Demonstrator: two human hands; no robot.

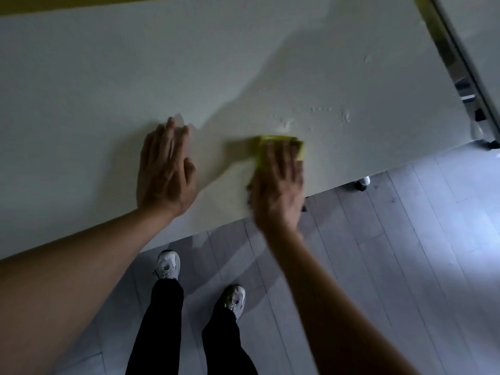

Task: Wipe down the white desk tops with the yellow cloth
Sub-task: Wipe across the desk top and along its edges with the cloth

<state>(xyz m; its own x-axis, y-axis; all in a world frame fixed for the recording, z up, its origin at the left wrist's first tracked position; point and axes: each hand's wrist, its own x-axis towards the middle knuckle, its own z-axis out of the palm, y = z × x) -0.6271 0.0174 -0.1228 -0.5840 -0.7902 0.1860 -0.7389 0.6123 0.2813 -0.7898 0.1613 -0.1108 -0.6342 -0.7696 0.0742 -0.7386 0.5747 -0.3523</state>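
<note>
Desk: broad white rectangular desk top [113,77] fills the upper part of the view; its near edge runs diagonally from lower left up to the right.

Cloth: small folded yellow cloth [297,147] lies flat on the desk near that front edge, right of centre. Only its far edge and right corner show; the rest is under your hand.

Right hand: your right hand [278,182] lies palm down on the cloth, fingers stretched out straight and pressing it to the surface, not curled round it. The hand is blurred, so finger detail is soft.

Left hand: your left hand [165,169] rests flat on the bare desk, left of the cloth and apart from it, fingers straight and close together, gripping nothing.

Surface: pale streaks and small droplets [324,112] sit on the desk just beyond and right of the cloth.

Neighbour: a second white desk top [484,31] stands at the upper right, separated from the first by a narrow gap with a dark metal frame [454,63] showing in it.

Floor: grey plank floor [392,239] below the desk edge; small dark castors [362,184] peek out under the front edge.

Stance: your white trainers [167,263] and black trousers [159,328] are at the bottom centre, feet close to the desk.
</note>
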